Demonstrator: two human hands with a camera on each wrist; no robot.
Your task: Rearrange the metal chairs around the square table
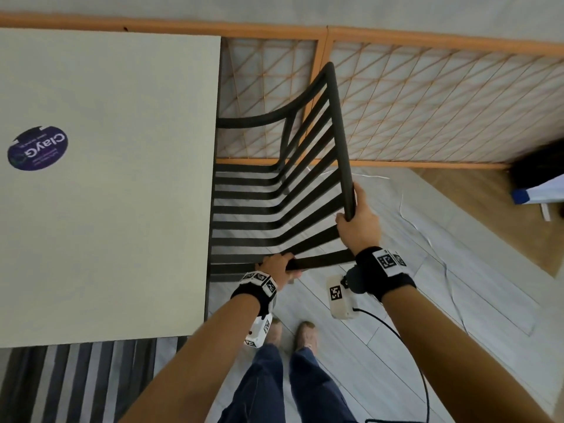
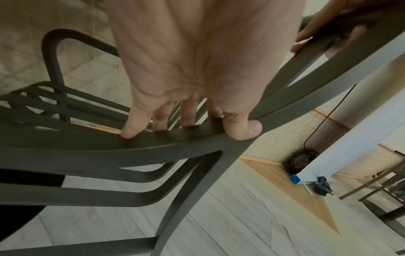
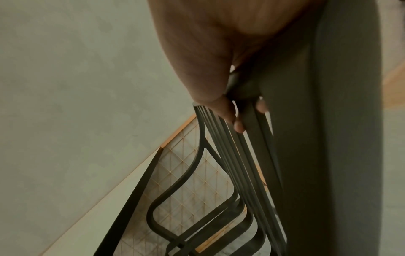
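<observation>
- right hand (image 1: 359, 221) wrapped round the top rail of the black slatted metal chair (image 1: 274, 190), near the rail's nearer end; thumb on one face, fingers curled behind
- right wrist view confirms: fingertips (image 3: 238, 127) hooked over the rail edge, firm clasp
- left hand (image 1: 276, 267) clamps the chair's nearest side bar, below and left of the right-hand grip; fingers over the top, thumb (image 2: 243, 128) curled under the edge
- left wrist view: fingers (image 2: 133, 126) pressed flat on the bar's upper face, curved armrest and seat slats just beyond them
- chair looks tilted, backrest leaning away from the seat toward the right hand; whether the legs touch the floor I cannot tell
- seat front edge sits just under or against the side of the square table (image 1: 106, 193), left of both grips
- table top pale, round dark sticker (image 1: 37, 148) well left of the grips
- second slatted chair (image 1: 76, 380) at the table's near side, below and left of the left hand
- wood lattice screen (image 1: 427, 102) beyond the chair, past the right-hand grip
- person's shoes (image 1: 293, 334) on grey plank floor just below both hands
- black cable (image 1: 406, 346) trails from the right wrist unit
</observation>
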